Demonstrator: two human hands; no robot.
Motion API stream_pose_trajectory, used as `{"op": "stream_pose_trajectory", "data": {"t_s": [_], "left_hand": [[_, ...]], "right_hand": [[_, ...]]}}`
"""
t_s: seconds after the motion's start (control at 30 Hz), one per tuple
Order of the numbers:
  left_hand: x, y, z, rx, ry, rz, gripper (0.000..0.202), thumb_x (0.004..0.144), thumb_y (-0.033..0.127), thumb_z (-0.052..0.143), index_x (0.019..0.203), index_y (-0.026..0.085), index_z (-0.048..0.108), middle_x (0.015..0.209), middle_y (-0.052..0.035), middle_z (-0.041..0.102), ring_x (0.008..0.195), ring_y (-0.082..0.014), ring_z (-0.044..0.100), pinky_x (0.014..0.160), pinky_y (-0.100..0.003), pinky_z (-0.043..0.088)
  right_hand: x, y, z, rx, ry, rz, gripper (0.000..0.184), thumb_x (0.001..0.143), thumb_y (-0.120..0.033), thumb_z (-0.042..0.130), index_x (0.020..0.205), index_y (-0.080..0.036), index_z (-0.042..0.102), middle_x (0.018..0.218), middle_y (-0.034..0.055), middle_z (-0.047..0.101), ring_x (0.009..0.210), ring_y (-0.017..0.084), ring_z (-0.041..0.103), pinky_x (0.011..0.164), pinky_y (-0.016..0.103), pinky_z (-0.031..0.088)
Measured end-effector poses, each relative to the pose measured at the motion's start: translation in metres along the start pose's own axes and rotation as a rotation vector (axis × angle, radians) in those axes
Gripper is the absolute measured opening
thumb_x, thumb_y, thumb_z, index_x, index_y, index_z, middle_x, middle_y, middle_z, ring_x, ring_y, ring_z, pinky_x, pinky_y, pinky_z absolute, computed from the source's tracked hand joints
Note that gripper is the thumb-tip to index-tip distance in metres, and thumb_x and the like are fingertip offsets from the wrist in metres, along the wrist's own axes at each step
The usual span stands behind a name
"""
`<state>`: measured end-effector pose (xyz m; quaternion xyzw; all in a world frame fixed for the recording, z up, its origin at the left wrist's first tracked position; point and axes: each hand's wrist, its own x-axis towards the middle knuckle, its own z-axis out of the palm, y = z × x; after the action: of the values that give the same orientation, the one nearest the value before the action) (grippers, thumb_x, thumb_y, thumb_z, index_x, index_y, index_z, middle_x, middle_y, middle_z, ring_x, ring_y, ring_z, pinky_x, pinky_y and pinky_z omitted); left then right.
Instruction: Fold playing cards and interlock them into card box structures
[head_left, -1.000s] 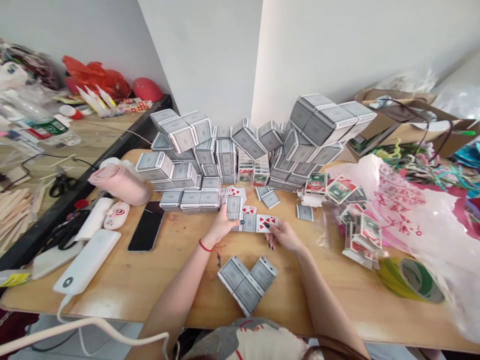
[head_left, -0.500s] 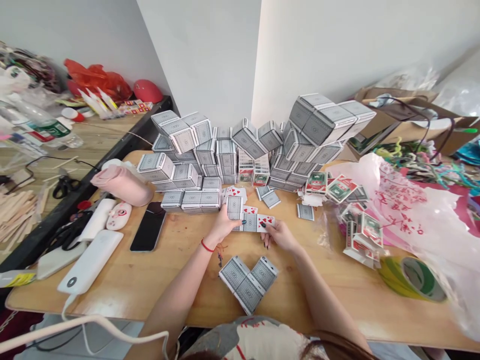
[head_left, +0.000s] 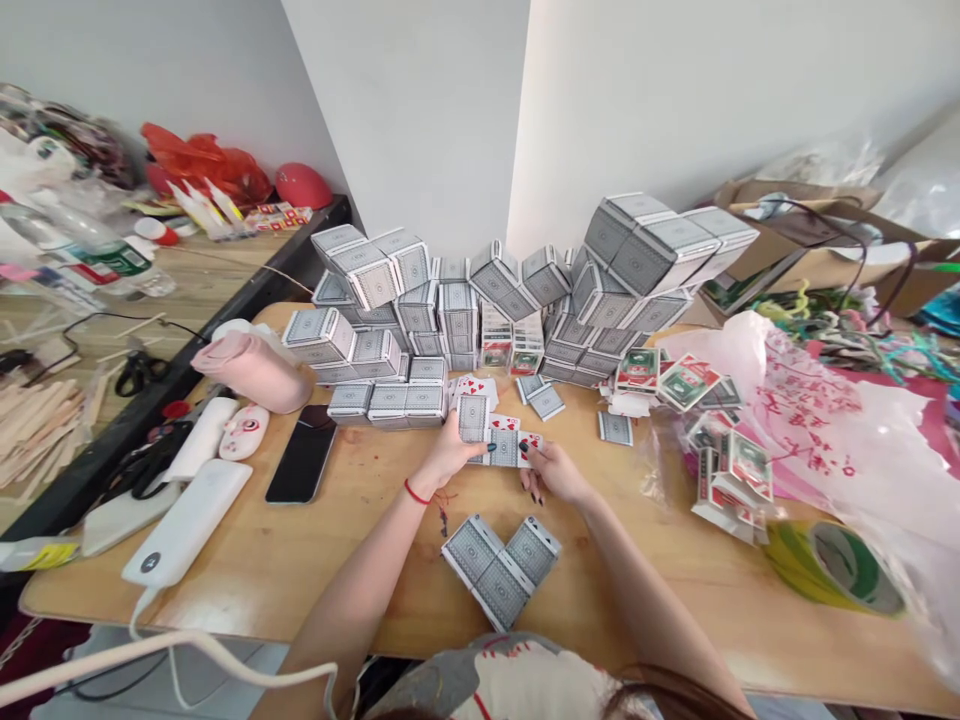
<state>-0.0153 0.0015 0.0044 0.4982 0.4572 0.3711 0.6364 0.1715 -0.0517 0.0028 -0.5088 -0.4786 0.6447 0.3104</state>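
Observation:
My left hand (head_left: 444, 458), a red string bracelet at its wrist, grips a playing card (head_left: 473, 418) with a grey patterned back. Its dark-nailed thumb presses along the row of joined cards. At the row's right end, my right hand (head_left: 556, 474) pinches a playing card (head_left: 531, 447) whose face shows red hearts. Between the hands lies a grey-backed card section (head_left: 505, 446). Just behind are loose cards (head_left: 476, 386), face up. Nearer my body, a V-shaped folded-card piece (head_left: 501, 570) rests on the table.
Stacked grey card blocks (head_left: 390, 400) line the back. On the left are a phone (head_left: 301, 455), a power bank (head_left: 186, 522) and a pink roll (head_left: 255, 370). Card boxes (head_left: 731, 475), yellow-green tape (head_left: 832, 565) and pink plastic (head_left: 795, 400) occupy the right.
The view has shifted slightly. Both hands keep hold of the joined cards, and my right thumb sits a little nearer the left along the hearts card.

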Motion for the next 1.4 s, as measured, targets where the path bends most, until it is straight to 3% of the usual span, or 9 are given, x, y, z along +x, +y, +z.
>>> {"op": "stream_pose_trajectory", "data": {"t_s": [0.2, 0.63, 0.77, 0.9, 1.03, 1.4], "left_hand": [[0.001, -0.004, -0.003, -0.01, -0.021, 0.017, 0.067, 0.055, 0.017, 0.073, 0.113, 0.017, 0.039, 0.114, -0.0095, 0.055, 0.102, -0.021, 0.053, 0.09, -0.038, 0.041], [-0.001, 0.003, -0.002, -0.045, -0.03, 0.001, 0.071, 0.055, 0.018, 0.074, 0.117, 0.017, 0.038, 0.117, -0.0093, 0.054, 0.104, -0.0197, 0.053, 0.092, -0.037, 0.041], [-0.001, 0.005, -0.001, -0.057, -0.032, -0.018, 0.067, 0.055, 0.016, 0.074, 0.113, 0.017, 0.04, 0.114, -0.0093, 0.056, 0.102, -0.0198, 0.054, 0.09, -0.037, 0.042], [-0.002, 0.007, 0.0, -0.039, -0.021, -0.012, 0.064, 0.055, 0.017, 0.073, 0.111, 0.017, 0.041, 0.113, -0.0091, 0.056, 0.101, -0.0204, 0.054, 0.089, -0.038, 0.042], [-0.004, 0.008, 0.001, -0.019, -0.024, -0.008, 0.064, 0.056, 0.017, 0.072, 0.112, 0.016, 0.042, 0.114, -0.0092, 0.054, 0.103, -0.0207, 0.052, 0.09, -0.038, 0.041], [0.004, -0.005, 0.003, 0.064, 0.016, 0.022, 0.076, 0.052, 0.016, 0.074, 0.119, 0.016, 0.038, 0.111, -0.008, 0.054, 0.102, -0.0203, 0.051, 0.091, -0.036, 0.04]], "right_hand": [[0.0, -0.004, 0.006, -0.161, 0.104, -0.045, 0.05, 0.08, -0.057, 0.029, 0.048, -0.02, 0.035, 0.028, -0.0053, 0.038, 0.023, 0.006, 0.031, 0.027, 0.018, 0.024], [0.004, -0.01, 0.01, -0.153, 0.141, -0.086, 0.054, 0.078, -0.061, 0.032, 0.042, -0.021, 0.034, 0.028, -0.0037, 0.036, 0.025, 0.005, 0.027, 0.028, 0.019, 0.023], [0.004, -0.008, 0.006, -0.138, 0.074, -0.083, 0.059, 0.078, -0.062, 0.03, 0.037, -0.02, 0.034, 0.026, -0.0028, 0.036, 0.023, 0.005, 0.028, 0.027, 0.018, 0.024], [0.001, -0.005, 0.0, 0.009, -0.012, -0.023, 0.055, 0.078, -0.062, 0.031, 0.048, -0.017, 0.044, 0.036, -0.0001, 0.05, 0.026, 0.007, 0.042, 0.026, 0.018, 0.029], [-0.006, -0.001, -0.006, 0.148, 0.061, -0.03, 0.037, 0.073, -0.055, 0.048, 0.069, -0.018, 0.044, 0.049, -0.0023, 0.058, 0.033, 0.011, 0.053, 0.031, 0.02, 0.04], [-0.005, 0.01, -0.004, 0.107, 0.199, -0.034, 0.038, 0.071, -0.055, 0.05, 0.064, -0.018, 0.044, 0.041, -0.0025, 0.055, 0.026, 0.01, 0.047, 0.024, 0.019, 0.036]]}}
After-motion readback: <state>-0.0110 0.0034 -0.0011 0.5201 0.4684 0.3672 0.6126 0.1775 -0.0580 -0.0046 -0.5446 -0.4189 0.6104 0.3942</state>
